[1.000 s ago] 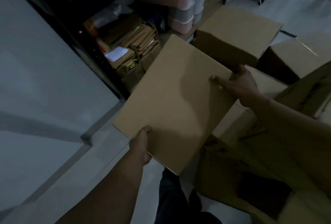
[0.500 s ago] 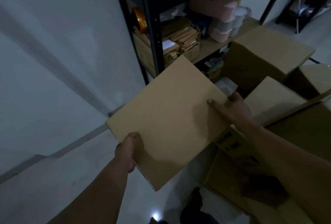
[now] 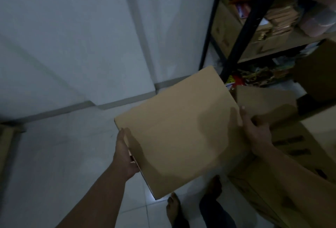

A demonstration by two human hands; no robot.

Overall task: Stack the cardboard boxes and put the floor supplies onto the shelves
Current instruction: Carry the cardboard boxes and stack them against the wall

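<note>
A flat cardboard box (image 3: 180, 129) is held in the air in the middle of the view, above the pale tiled floor (image 3: 60, 155), with its broad face turned up and one corner pointing to 12 o'clock. The left hand (image 3: 123, 155) holds its edge at 9 o'clock, clasped along the side with the fingers mostly hidden beneath. The right hand (image 3: 254, 133) grips the edge at 3 o'clock, thumb laid on the top face and fingers curled round behind.

At 1 o'clock stands a black metal shelf rack (image 3: 249, 27). Its shelves carry an open carton (image 3: 229, 25) of brown paper stacks and a pink container (image 3: 316, 22). The lowest level is a blurred clutter of coloured things.

Just beyond the right hand a smaller brown box (image 3: 261, 100) sits on the floor. A large printed carton (image 3: 291, 164) lies at 4 o'clock under the right forearm. A bare foot (image 3: 174, 207) shows at 6 o'clock. A plain white wall (image 3: 81, 36) fills the view from 9 to 12 o'clock
</note>
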